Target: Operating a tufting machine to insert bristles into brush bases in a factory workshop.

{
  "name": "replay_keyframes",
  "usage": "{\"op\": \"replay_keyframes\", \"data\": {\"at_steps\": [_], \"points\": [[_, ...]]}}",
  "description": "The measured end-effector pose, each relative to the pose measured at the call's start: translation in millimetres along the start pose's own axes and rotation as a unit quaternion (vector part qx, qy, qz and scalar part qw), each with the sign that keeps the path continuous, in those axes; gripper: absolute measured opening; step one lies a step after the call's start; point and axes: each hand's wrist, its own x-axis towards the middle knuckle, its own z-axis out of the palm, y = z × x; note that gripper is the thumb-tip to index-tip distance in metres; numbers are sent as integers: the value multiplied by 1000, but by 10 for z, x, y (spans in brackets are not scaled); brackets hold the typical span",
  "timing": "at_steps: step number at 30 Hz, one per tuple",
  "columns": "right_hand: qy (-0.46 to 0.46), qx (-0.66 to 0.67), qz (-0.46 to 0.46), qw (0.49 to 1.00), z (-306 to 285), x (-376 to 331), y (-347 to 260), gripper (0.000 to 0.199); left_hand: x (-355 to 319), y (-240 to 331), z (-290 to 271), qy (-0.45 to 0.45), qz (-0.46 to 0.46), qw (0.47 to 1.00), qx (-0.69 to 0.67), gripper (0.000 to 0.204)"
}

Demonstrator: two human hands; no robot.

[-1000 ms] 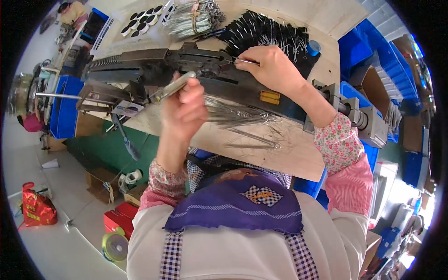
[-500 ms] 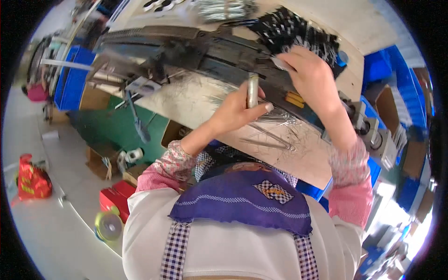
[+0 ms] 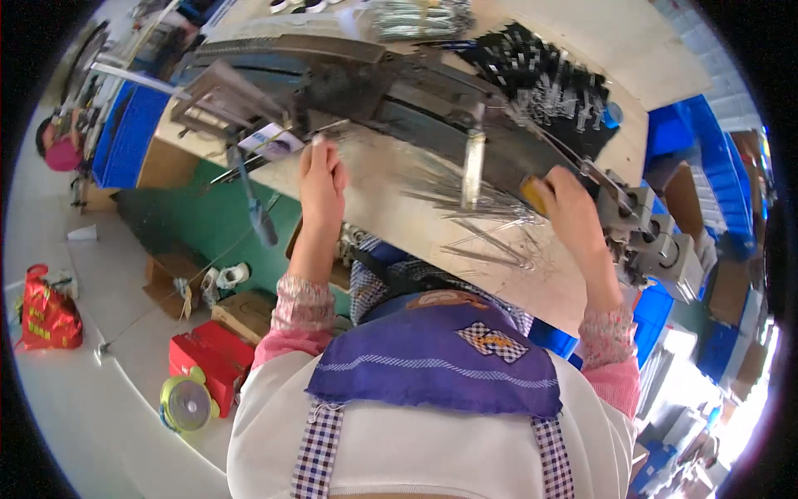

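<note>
My left hand (image 3: 322, 187) is closed above the table's near edge, fingers bent together beside a thin metal rod at the machine; whatever they hold is hidden. Over at the right, my right hand (image 3: 572, 212) has its fingers around a yellow piece (image 3: 534, 196) on the dark machine's near side. Between my hands a pale, flat metal bar (image 3: 474, 170) juts from the long dark metal machine (image 3: 432, 104) toward me. Several thin metal rods (image 3: 486, 241) lie loose on the wooden tabletop below it.
Behind the machine is a pile of black pieces with silvery metal parts (image 3: 557, 87), beside a bundle of metal rods (image 3: 420, 18). A metal block mechanism (image 3: 665, 254) stands at the right end. Blue bins (image 3: 125, 133) flank the table. A red box (image 3: 208, 358) sits on the floor.
My left hand has let go of the metal bar and moved left. My right hand has come down from the black pile to the yellow piece.
</note>
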Motion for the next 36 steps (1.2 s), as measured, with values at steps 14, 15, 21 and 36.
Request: {"op": "replay_keyframes", "data": {"at_steps": [14, 15, 21, 36], "points": [[112, 145, 105, 977, -1135, -437, -219, 7, -499, -508, 1988, -266, -205, 942, 17, 23], [93, 111, 117, 983, -1199, -344, -217, 8, -514, -543, 1922, -262, -130, 956, 15, 23], [67, 20, -129, 989, -556, 769, -16, 24, -524, -414, 1957, -210, -123, 969, 48, 22], [-268, 382, 74, 882, -755, 1001, 54, 28, -580, -439, 2069, -295, -197, 932, -70, 59]]}}
